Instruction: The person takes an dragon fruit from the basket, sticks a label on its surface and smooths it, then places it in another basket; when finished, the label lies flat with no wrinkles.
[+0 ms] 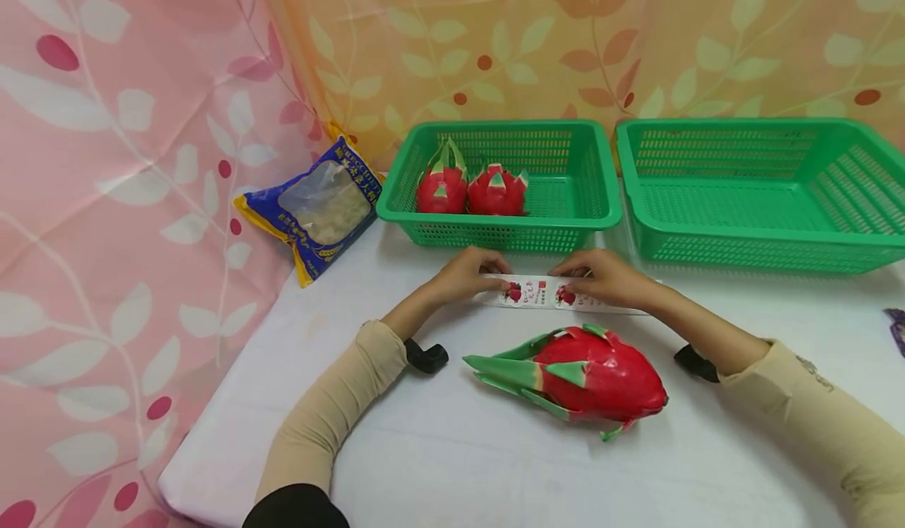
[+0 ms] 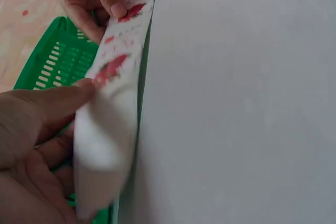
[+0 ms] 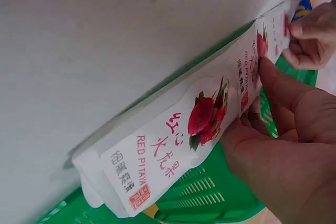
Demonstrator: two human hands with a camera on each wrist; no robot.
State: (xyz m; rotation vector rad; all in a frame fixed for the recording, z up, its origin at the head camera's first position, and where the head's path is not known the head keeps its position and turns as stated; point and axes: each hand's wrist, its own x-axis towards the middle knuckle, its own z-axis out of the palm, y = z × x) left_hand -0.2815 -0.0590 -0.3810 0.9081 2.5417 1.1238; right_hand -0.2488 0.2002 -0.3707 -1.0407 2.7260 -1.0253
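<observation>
A white strip of stickers [image 1: 526, 292] printed with red dragon fruit stretches between both hands, low over the table. My left hand [image 1: 468, 275] pinches its left part, thumb on the printed face. My right hand [image 1: 606, 278] pinches it farther right, also with the thumb on top. The right wrist view shows a sticker label [image 3: 173, 148] reading "RED PITAYA". In the left wrist view a blank stretch of the strip [image 2: 105, 135] hangs past the left thumb. Nearer the body, a red dragon fruit [image 1: 601, 375] with green leaf tips lies on its side, touched by neither hand.
Behind the hands, a green basket [image 1: 495, 233] holds two dragon fruits [image 1: 470, 190]. Another green basket [image 1: 767, 245] stands to its right. A blue and yellow food bag [image 1: 321, 206] leans at the back left. Patterned cloth [image 1: 452, 33] hangs behind the white table [image 1: 452, 465].
</observation>
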